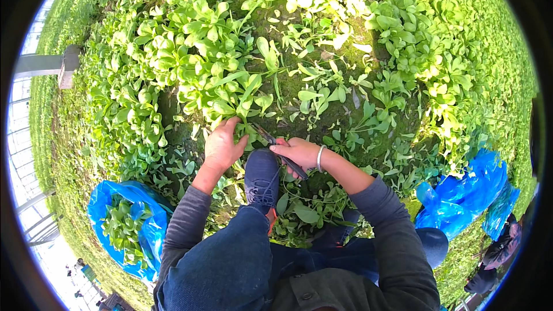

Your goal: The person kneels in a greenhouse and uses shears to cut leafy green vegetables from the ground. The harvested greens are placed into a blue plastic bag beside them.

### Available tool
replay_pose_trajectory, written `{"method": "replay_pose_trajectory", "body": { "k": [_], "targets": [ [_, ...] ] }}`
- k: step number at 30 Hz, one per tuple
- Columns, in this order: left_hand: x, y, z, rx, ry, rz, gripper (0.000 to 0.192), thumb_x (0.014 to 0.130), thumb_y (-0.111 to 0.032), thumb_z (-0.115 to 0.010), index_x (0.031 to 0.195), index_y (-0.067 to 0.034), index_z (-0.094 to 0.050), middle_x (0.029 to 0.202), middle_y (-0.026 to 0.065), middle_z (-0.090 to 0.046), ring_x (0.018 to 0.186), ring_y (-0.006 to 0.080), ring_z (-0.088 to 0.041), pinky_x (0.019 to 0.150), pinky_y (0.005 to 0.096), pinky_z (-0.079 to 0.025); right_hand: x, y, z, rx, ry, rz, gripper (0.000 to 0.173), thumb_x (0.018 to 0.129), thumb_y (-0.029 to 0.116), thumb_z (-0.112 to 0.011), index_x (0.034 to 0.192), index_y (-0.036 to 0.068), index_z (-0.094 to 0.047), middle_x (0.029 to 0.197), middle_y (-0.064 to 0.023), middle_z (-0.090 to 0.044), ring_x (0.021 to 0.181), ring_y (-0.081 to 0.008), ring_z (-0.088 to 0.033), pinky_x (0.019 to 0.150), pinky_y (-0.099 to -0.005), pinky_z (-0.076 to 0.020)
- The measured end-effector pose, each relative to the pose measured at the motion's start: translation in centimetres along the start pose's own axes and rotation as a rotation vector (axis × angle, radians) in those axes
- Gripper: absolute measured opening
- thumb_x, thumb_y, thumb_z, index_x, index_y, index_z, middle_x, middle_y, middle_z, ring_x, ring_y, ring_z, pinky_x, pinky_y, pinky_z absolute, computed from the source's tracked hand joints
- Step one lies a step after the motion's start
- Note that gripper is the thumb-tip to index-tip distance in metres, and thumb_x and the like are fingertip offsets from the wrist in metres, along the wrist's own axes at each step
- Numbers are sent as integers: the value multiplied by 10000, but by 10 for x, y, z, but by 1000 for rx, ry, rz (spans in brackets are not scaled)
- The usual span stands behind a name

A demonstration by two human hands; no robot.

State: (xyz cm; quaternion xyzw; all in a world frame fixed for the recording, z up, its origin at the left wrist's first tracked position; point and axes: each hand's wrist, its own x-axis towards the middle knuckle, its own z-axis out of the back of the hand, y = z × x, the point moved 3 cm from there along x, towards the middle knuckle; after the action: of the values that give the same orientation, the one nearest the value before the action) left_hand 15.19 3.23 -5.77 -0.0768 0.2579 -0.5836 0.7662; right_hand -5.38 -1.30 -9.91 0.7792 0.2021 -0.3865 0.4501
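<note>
My left hand [224, 144] is at the base of a leafy green plant [242, 99], its fingertips partly hidden among the leaves and stems. The thumb lies on the near side of the stems. In my right hand [298, 154] is a pair of shears [263, 133] with dark blades and a bit of red at the handle. Their tips point up and left, close to the same plant's base. A bracelet circles my right wrist. Just below the two hands is my dark laced shoe [262, 177], planted on the soil.
A blue plastic bag [97, 207] holding cut greens stands at left. More blue plastic [466, 194] lies at right. Dense leafy greens [414, 34] surround a mossy soil patch [281, 116] with scattered leaves. A post [67, 67] rises at far left. Part of another person [497, 250] shows at lower right.
</note>
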Motion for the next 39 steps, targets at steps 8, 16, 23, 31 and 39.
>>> {"method": "replay_pose_trajectory", "body": {
  "k": [8, 16, 23, 31, 39],
  "targets": [
    [-2, 4, -6, 8, -24, -9, 390, 748, -194, -690, 1105, -82, -579, 926, 128, -627, 827, 291, -628, 711, 393, -509, 4, -1, 1, 20, 53, -52, 618, 902, 588, -474, 817, -21, -528, 639, -112, -607, 509, -219, -649, 447, -337, -555],
    [-1, 4, -6, 2, -35, -37, 326, 761, -171, -677, 1058, -65, -592, 906, 127, -620, 807, 289, -623, 713, 389, -508, 12, 9, -1, -88, 7, -5, 591, 915, 558, -477, 742, -3, -542, 592, -91, -586, 483, -201, -636, 413, -305, -526],
    [-10, 15, 6, -98, -97, -59, 256, 719, -163, -739, 816, -26, -546, 818, 120, -578, 730, 289, -571, 661, 374, -470, 3, 7, -1, -66, -11, 84, 573, 904, 558, -502, 745, 10, -535, 599, -77, -575, 461, -185, -609, 411, -300, -505],
    [-12, 30, 34, -427, -407, 24, 413, 667, -102, -820, 956, -24, -534, 830, 77, -557, 773, 218, -554, 778, 324, -469, 21, 19, 5, 149, 147, -13, 700, 870, 663, -448, 880, -30, -543, 701, -161, -622, 576, -251, -667, 515, -377, -578],
    [19, 23, 24, -168, -372, 57, 278, 740, -178, -768, 930, 1, -673, 915, 138, -637, 840, 291, -622, 790, 344, -497, 30, 25, -4, 238, 74, 59, 589, 907, 593, -462, 828, 17, -554, 597, -58, -547, 464, -167, -576, 420, -309, -505]
  ]
}}
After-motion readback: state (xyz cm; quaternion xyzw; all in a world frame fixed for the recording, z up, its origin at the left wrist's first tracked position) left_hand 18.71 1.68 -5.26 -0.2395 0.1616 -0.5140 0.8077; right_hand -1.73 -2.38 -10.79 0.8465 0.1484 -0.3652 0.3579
